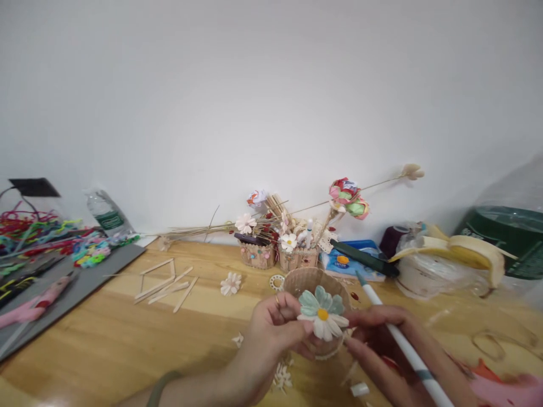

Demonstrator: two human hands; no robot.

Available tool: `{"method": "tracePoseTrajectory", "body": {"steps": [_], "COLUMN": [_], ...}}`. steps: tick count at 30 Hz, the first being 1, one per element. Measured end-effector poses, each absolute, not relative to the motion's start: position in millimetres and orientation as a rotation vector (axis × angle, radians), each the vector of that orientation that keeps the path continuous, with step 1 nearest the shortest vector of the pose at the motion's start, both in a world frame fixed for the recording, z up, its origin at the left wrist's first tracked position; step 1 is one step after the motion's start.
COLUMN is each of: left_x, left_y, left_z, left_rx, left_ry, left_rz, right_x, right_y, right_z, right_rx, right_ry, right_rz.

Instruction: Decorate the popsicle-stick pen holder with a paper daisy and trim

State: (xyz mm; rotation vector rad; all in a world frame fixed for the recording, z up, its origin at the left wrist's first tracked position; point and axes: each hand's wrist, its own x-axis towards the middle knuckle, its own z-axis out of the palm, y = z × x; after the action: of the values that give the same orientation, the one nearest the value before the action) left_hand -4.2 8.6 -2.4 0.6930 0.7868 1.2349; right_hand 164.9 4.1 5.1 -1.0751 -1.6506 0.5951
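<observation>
One green-and-white flower [322, 314] with a yellow middle is held up just in front of the brown cup [292, 282], hiding part of it. Its top petals are pale green and its bottom ones are white, so I think the petals are being coloured, and this flower looks about half done. The left hand [274, 330] is closed on the flower, pinching its edge. The right hand [419, 336] grips a white marker [399, 339], with its fingertips by a white petal. The marker's blue-green tip points up and away, so the next move seems to call for tipping it down onto a white petal while the left hand holds the flower steady. In front of the cup, little pale bits [282, 377] lie on the wooden surface [203, 328]. Left of the cup sit a loose flower [231, 284] and, farther off, some flat sticks [161, 288]. Behind the cup are two small pots [257, 257] with flowers in them. Right of the cup, well apart, is a banana peel [477, 249].
</observation>
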Motion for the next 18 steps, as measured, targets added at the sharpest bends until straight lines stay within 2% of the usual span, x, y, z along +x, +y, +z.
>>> {"method": "tracePoseTrajectory", "body": {"steps": [3, 12, 18], "left_x": [-4, -2, -4], "left_y": [5, 0, 2], "left_z": [0, 0, 2], "left_rx": [0.677, 0.799, 0.778], "left_ry": [0.809, 0.811, 0.786], "left_rz": [1.218, 1.023, 1.025], "right_x": [160, 153, 160], "right_y": [3, 3, 4], "right_z": [1, 6, 10], "right_rx": [-1.079, -1.164, -1.102], "right_ry": [-1.597, -1.479, -1.587], "right_rz": [0.692, 0.526, 0.616]}}
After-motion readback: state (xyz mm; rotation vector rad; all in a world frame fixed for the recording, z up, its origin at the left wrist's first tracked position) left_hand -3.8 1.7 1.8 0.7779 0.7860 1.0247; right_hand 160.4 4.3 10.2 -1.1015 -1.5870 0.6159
